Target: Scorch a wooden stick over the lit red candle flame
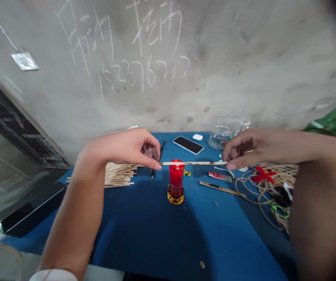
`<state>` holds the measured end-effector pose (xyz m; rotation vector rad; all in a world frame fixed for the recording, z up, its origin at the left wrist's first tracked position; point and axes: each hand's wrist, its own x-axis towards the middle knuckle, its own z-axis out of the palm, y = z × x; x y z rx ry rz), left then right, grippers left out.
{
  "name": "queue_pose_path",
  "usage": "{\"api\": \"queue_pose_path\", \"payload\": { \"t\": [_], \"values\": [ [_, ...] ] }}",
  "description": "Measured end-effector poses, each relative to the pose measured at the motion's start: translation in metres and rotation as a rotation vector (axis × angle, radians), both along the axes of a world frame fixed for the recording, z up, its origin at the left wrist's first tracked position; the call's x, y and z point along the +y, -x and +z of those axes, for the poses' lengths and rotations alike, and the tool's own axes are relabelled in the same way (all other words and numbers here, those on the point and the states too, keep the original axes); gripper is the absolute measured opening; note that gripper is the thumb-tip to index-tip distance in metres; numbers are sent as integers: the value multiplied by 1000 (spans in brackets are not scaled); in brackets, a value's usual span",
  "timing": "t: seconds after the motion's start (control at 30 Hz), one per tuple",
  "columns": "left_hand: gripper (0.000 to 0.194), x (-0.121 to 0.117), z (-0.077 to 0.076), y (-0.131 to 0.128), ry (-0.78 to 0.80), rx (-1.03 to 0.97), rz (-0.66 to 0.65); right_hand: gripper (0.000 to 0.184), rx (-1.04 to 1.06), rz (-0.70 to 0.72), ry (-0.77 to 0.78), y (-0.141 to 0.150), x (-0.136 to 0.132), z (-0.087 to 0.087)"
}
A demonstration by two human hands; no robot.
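A thin pale wooden stick with dark scorched spots is stretched level between my two hands. My left hand pinches its left end between thumb and fingers. At the other end, my right hand pinches it the same way. Behind or below the stick's middle stands a red candle on a gold base; I cannot tell whether the stick touches its top, and no flame shows clearly. A bundle of similar pale sticks lies to the left, partly behind my left arm. Some dark sticks lie beyond my left hand.
On the blue table lie a phone, a white earbud case, a red-and-clear lighter and a narrow bamboo-coloured tool. Glass jars stand by the wall. A tangle of pale strips and a green bottle are right.
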<state>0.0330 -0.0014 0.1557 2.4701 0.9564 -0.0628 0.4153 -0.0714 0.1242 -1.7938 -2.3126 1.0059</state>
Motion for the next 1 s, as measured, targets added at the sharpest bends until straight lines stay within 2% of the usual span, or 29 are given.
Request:
{"api": "queue_pose_path", "payload": {
  "t": [0.23, 0.5, 1.0],
  "values": [
    [28, 0, 0, -1, 18, -18, -10, 41, 7, -11, 3, 1, 0, 0],
    [29, 2, -1, 0, 14, -20, -33, 50, -7, -10, -8, 0, 2, -3],
    [29, 1, -2, 1, -1, -28, -30, 50, -8, -21, -8, 1, 4, -5]
  ]
}}
